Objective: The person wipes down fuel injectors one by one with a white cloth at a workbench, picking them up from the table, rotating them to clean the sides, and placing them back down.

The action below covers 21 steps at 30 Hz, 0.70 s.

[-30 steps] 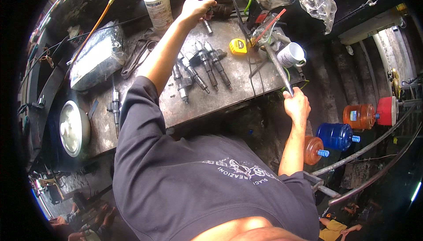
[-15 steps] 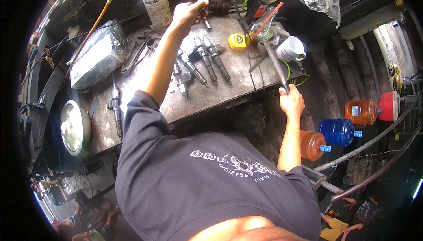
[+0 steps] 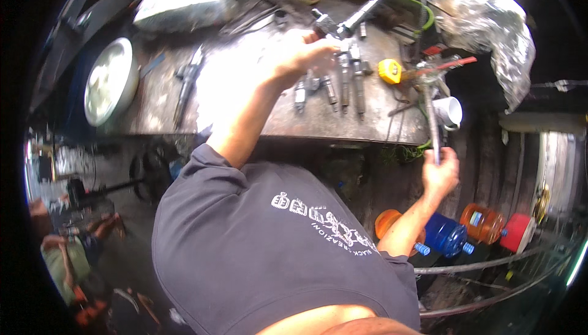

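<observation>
Up over the bench, my left hand [image 3: 301,56] is closed round a dark metal fuel injector [image 3: 360,17], its thin end pointing to the far right. Below and beyond that hand, several more injectors [image 3: 345,83] lie side by side on the metal bench top [image 3: 294,123], partly hidden by the fingers. Another injector [image 3: 187,87] lies alone farther left. At the bench's right end, my right hand [image 3: 441,174] is wrapped round the near end of a long metal bar [image 3: 433,123]. The bar's far end runs in among clutter there.
Around the bar are a yellow tape measure [image 3: 389,71], a white mug [image 3: 448,112] and a clear plastic bag [image 3: 484,25]. A wrapped box [image 3: 190,1] and a white lidded bowl [image 3: 111,82] stand left. Large water bottles [image 3: 444,235] sit at the right; people [image 3: 67,261] are lower left.
The view has turned. My left hand has brought the injector back from the bench's far side, nearer to me and over the other injectors. My right hand stays on the bar.
</observation>
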Motion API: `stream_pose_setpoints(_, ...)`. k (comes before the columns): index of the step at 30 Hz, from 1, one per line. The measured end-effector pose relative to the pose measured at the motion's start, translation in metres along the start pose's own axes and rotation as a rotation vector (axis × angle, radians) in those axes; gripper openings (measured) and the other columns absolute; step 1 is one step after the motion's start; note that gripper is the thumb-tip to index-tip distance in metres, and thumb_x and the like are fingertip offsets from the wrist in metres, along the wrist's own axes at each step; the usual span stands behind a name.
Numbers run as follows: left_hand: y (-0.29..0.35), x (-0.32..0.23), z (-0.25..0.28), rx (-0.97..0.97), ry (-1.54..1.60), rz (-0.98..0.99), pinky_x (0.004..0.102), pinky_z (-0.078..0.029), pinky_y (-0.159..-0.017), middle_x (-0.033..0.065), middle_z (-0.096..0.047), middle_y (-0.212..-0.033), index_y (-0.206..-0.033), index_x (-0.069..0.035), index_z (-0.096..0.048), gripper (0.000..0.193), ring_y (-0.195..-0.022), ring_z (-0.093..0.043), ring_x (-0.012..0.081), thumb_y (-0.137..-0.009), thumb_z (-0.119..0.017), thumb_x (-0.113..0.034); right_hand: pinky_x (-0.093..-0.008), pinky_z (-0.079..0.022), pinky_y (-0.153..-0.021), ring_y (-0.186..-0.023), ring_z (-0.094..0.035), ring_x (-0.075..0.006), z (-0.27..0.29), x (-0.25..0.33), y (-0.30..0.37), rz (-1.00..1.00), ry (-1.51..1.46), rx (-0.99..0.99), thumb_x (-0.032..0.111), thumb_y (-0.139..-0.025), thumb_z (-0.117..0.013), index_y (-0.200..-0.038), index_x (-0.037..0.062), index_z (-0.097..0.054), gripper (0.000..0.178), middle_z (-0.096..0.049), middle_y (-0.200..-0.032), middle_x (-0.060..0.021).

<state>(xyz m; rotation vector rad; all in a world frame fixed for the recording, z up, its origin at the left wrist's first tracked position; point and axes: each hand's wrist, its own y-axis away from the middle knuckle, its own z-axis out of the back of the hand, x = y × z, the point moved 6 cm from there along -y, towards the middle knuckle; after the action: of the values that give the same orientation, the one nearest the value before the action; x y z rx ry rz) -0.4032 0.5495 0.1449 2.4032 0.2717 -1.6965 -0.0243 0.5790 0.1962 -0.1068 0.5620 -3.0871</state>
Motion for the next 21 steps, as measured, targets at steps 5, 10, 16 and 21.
stream_pose_setpoints(5, 0.05, 0.016, 0.022, -0.188, -0.046, -0.033, 0.0258, -0.046, -0.052, 0.0068, -0.059, -0.067, -0.082, 0.001, -0.06, 0.02, -0.058, -0.056, 0.0118, -0.081, -0.063, -0.019, -0.0354, -0.044, -0.076, -0.077, -0.057, -0.0272, 0.068, 0.117, 0.032, 0.477, -0.594, -0.511, 0.008, -0.073, -0.06, -0.087, 0.0004, -0.06, 0.016, -0.061, -0.086, -0.0121)
stream_pose_setpoints(10, 0.09, 0.004, 0.057, -0.257, -0.141, -0.068, 0.0261, -0.047, -0.052, 0.0075, -0.059, -0.068, -0.084, 0.003, -0.058, 0.023, -0.056, -0.056, 0.0132, -0.08, -0.065, -0.019, -0.0282, -0.047, -0.067, -0.074, -0.06, -0.018, -0.076, 0.224, 0.068, 0.375, -1.096, 0.392, 0.006, -0.077, -0.06, -0.091, 0.001, -0.062, 0.015, -0.063, -0.082, -0.0101)
stream_pose_setpoints(16, 0.142, -0.016, 0.101, -0.473, -0.191, -0.179, 0.0245, -0.046, -0.051, 0.0072, -0.061, -0.065, -0.079, 0.004, -0.061, 0.015, -0.054, -0.056, 0.0121, -0.078, -0.065, -0.011, -0.0372, -0.048, -0.077, -0.084, -0.062, -0.0287, -0.118, 0.361, 0.108, 0.519, -0.84, 0.759, 0.033, -0.073, -0.066, -0.101, -0.0009, -0.059, 0.044, -0.063, -0.089, -0.0172)
stream_pose_setpoints(21, 0.164, -0.013, 0.122, -0.532, -0.259, -0.158, 0.0235, -0.045, -0.052, 0.0064, -0.061, -0.062, -0.074, 0.003, -0.062, 0.018, -0.054, -0.057, 0.011, -0.078, -0.064, -0.015, -0.0386, -0.046, -0.081, -0.092, -0.059, -0.0283, -0.124, 0.391, 0.128, 0.656, -0.807, 0.838, 0.027, -0.072, -0.062, -0.102, -0.0011, -0.059, 0.041, -0.061, -0.094, -0.0154)
